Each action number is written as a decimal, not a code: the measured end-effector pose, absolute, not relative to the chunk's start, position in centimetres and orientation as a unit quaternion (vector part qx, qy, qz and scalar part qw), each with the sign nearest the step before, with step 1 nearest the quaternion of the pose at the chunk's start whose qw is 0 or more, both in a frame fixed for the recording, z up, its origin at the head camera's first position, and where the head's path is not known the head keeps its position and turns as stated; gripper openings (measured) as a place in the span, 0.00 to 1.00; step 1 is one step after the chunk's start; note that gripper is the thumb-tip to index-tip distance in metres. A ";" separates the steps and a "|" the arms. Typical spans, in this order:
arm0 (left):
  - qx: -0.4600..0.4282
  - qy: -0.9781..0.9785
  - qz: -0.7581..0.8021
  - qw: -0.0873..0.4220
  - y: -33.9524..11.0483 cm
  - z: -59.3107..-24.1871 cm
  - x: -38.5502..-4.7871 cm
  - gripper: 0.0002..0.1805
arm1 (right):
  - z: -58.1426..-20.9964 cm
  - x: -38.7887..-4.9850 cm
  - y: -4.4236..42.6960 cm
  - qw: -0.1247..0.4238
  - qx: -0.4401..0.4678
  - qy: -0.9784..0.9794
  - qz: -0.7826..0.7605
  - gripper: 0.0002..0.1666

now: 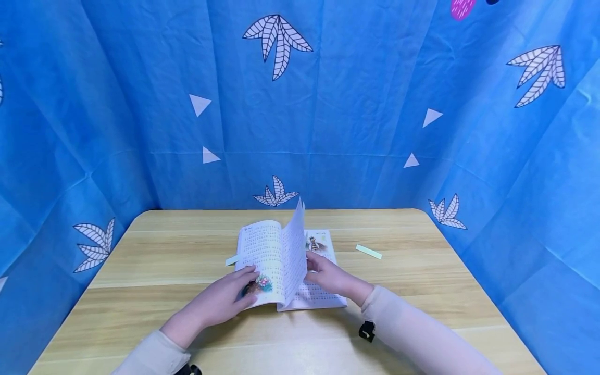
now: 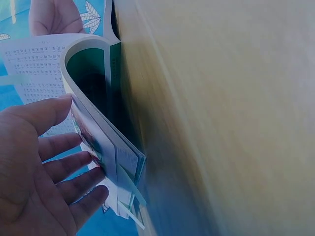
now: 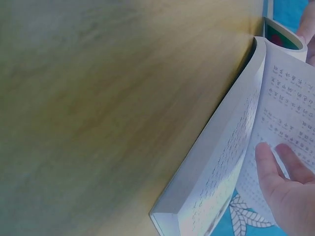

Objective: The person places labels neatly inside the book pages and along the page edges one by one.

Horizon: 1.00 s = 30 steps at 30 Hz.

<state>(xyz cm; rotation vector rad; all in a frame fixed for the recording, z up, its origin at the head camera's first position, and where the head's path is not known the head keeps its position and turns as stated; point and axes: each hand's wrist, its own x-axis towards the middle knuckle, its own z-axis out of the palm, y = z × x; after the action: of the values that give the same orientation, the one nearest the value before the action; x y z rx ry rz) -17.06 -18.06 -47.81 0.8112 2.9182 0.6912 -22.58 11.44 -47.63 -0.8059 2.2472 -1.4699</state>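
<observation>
An open book with printed text and coloured pictures lies on the table, its left part bowed up near the spine. A page stands nearly upright in the middle. My left hand rests on the lower left page by a flower picture, its fingers spread and fairly straight. On the other side my right hand touches the raised page with extended fingers; some of them are hidden behind it in the head view. A bee picture shows on the right page.
A pale green paper strip lies on the wooden table right of the book. Another pale strip sticks out from the book's left edge. Blue patterned cloth hangs behind the table and along both sides.
</observation>
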 end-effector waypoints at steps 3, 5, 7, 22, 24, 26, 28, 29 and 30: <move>0.259 0.940 0.221 0.019 -18.0 -47.9 -17.1 0.31 | -47.7 -22.6 11.3 0.178 -0.283 0.788 -0.517 0.38; 0.260 0.940 0.220 0.019 -18.0 -47.9 -17.1 0.31 | -47.8 -22.6 11.2 0.184 -0.281 0.788 -0.516 0.38; 0.261 0.940 0.221 0.019 -18.0 -47.9 -17.1 0.31 | -47.8 -22.6 11.1 0.187 -0.280 0.789 -0.514 0.37; 0.257 0.942 0.214 0.018 -18.1 -48.0 -17.1 0.31 | -48.0 -23.3 10.3 0.207 -0.283 0.789 -0.505 0.36; 0.255 0.943 0.214 0.020 -18.1 -48.0 -17.1 0.31 | -48.0 -23.4 10.2 0.205 -0.283 0.792 -0.500 0.35; 0.250 0.944 0.215 0.024 -18.0 -47.9 -17.1 0.31 | -47.9 -23.5 10.0 0.201 -0.285 0.795 -0.497 0.33; 0.245 0.945 0.213 0.028 -18.0 -47.9 -17.1 0.31 | -47.9 -23.7 9.9 0.195 -0.284 0.798 -0.494 0.33; 0.242 0.946 0.212 0.030 -18.0 -47.9 -17.1 0.31 | -47.9 -23.8 9.9 0.193 -0.283 0.799 -0.494 0.32; 0.240 0.947 0.212 0.031 -18.0 -48.0 -17.1 0.31 | -47.9 -23.9 9.8 0.192 -0.281 0.801 -0.492 0.32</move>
<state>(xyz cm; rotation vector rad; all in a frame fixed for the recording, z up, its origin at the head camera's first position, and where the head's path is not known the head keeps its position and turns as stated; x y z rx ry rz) -17.13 -17.99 -47.95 0.7388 2.9171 0.6518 -23.89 9.81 -47.89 -0.7884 2.2506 -1.3820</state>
